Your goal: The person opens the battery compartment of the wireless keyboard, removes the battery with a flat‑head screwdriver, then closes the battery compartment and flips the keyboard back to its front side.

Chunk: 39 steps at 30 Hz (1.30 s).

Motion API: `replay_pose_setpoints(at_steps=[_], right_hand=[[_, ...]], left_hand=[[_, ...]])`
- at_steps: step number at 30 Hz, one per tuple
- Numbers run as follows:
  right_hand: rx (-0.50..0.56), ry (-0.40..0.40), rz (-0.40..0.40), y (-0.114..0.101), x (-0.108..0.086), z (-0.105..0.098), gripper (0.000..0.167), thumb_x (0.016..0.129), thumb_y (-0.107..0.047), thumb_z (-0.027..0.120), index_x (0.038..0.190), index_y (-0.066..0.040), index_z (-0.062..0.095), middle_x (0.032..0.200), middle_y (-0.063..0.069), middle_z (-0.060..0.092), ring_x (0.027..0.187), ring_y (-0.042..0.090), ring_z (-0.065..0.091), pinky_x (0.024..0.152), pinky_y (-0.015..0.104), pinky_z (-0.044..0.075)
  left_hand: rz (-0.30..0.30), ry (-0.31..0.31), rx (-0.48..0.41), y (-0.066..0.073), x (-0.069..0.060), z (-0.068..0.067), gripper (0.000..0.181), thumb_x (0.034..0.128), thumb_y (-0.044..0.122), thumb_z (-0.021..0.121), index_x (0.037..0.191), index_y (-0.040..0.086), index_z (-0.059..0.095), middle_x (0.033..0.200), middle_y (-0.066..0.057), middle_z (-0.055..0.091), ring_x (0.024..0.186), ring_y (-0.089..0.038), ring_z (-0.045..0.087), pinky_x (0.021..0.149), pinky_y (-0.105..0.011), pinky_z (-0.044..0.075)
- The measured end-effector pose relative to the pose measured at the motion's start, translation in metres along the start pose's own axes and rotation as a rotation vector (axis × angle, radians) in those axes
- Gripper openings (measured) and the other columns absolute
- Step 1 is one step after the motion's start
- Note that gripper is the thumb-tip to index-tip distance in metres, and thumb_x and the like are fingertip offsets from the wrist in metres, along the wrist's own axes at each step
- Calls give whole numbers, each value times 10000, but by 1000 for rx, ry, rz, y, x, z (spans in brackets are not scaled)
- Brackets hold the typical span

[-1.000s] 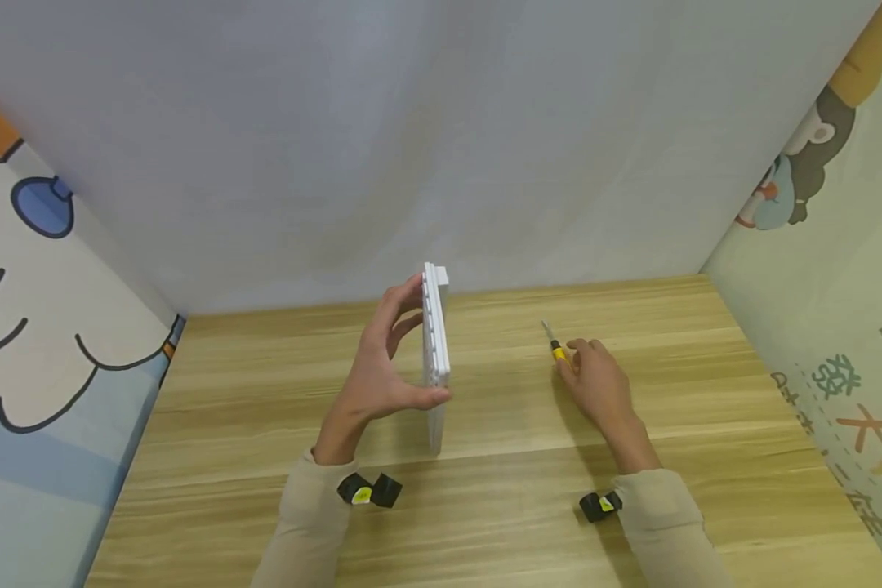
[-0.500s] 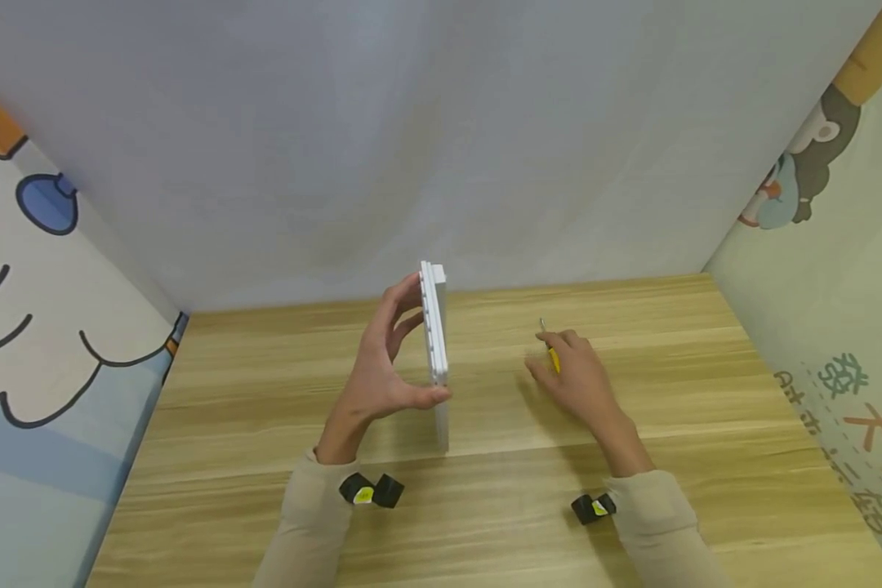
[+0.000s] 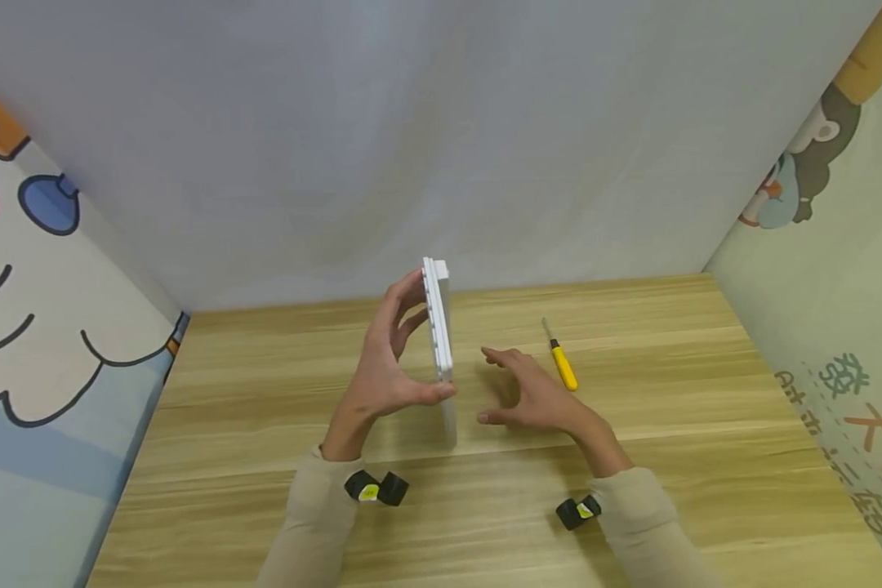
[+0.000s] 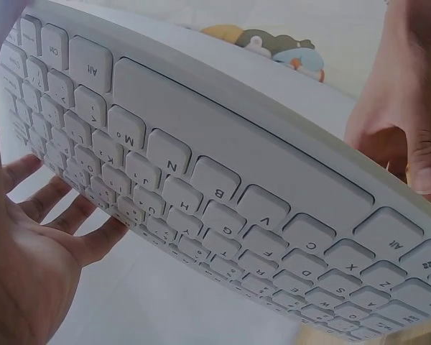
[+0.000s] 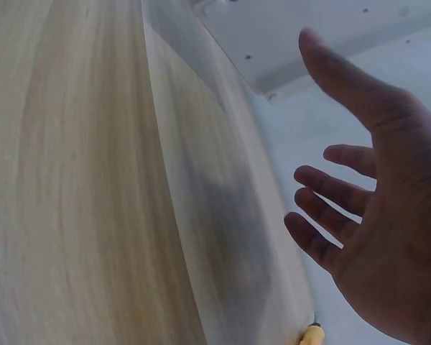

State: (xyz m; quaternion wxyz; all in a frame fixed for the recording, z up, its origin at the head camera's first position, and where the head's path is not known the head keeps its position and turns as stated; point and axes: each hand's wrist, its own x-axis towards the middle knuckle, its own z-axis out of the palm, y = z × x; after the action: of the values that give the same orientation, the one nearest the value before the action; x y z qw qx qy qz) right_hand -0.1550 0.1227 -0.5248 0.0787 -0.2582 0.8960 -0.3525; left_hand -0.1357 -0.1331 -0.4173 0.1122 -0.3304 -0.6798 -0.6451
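A white keyboard [image 3: 438,327] stands on edge above the table, seen almost side-on in the head view. My left hand [image 3: 385,363] grips it, thumb at the near edge and fingers at the far edge. The left wrist view shows the key side of the keyboard [image 4: 223,187], tilted. My right hand [image 3: 536,396] is to the right of it, fingers spread and holding nothing. In the right wrist view that hand [image 5: 388,208] is apart from the keyboard's underside [image 5: 294,43]. A screwdriver [image 3: 563,363] with a yellow handle lies on the table just beyond my right hand.
The wood-grain table [image 3: 265,408] ends at a pale grey backdrop [image 3: 301,163]. Cartoon-printed panels stand at the left [image 3: 37,327] and right [image 3: 838,327]. Both wrists wear small black cameras.
My right hand has let go of the screwdriver, leaving it on the table, and has moved left toward the keyboard with its fingers spreading. The left hand has barely moved.
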Motion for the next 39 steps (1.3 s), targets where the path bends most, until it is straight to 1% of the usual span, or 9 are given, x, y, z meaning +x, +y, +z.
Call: replay_pose_setpoints(at_steps=[4,7,12,20,27,30,33,36,39], right_hand=[[52,-52,-10,-4,1,4,1145,693,-542,908,1603,-171,321,1571,82,465,1429,325,440,1196,577,396],[85,-73,-34,-5,1,7,1192,657,-493,946,1607,-159,308,1565,104,465,1432,336,428,1205,582,381],[90,-76,-80,-6,1,11,1248,623,-439,978,1617,-158,277,1565,117,459,1426,341,422,1207,586,371],[106,-72,-134,-10,3,13,1295,588,-407,998,1623,-171,256,1602,146,409,1446,350,416,1223,573,366],[149,-65,-123,-14,1,14,1307,582,-445,996,1623,-215,239,1595,126,400,1422,357,432,1195,577,393],[161,-68,-123,-14,-1,12,1295,576,-439,1000,1613,-217,256,1564,123,427,1392,343,460,1172,562,419],[163,-77,-101,-13,-3,9,1288,567,-440,1003,1604,-211,275,1554,115,432,1370,325,472,1154,547,438],[162,-86,-66,-11,-6,5,1298,558,-461,1000,1603,-200,276,1567,105,413,1365,319,471,1144,545,446],[155,-90,-49,-9,-9,0,1308,562,-476,993,1608,-184,263,1569,103,400,1367,322,465,1138,554,448]], left_hand=[[6,3,-3,3,3,5,1294,628,690,868,1583,59,264,1539,-232,394,1378,-262,461,1204,-568,410],[6,2,-8,4,5,8,1290,632,681,872,1585,65,259,1539,-233,394,1378,-261,460,1203,-574,408],[0,6,-18,5,7,10,1304,625,685,872,1599,88,242,1543,-225,389,1388,-267,455,1203,-560,415],[-13,2,-48,10,13,11,1341,616,703,869,1617,104,206,1552,-230,351,1400,-309,432,1193,-586,408],[-35,1,-72,13,13,12,1344,620,705,865,1630,149,174,1540,-224,348,1391,-298,424,1174,-633,397],[-42,-12,-57,15,13,10,1335,632,701,860,1637,179,153,1562,-204,325,1417,-309,410,1174,-629,398],[-52,-25,-36,17,12,8,1321,641,688,862,1639,197,149,1580,-181,313,1444,-311,397,1168,-622,408],[-44,-30,-11,19,12,4,1306,652,664,868,1637,178,163,1599,-163,321,1458,-306,391,1173,-611,412],[-21,-22,16,22,12,0,1298,651,652,874,1632,144,192,1612,-139,341,1472,-282,384,1200,-570,404]])
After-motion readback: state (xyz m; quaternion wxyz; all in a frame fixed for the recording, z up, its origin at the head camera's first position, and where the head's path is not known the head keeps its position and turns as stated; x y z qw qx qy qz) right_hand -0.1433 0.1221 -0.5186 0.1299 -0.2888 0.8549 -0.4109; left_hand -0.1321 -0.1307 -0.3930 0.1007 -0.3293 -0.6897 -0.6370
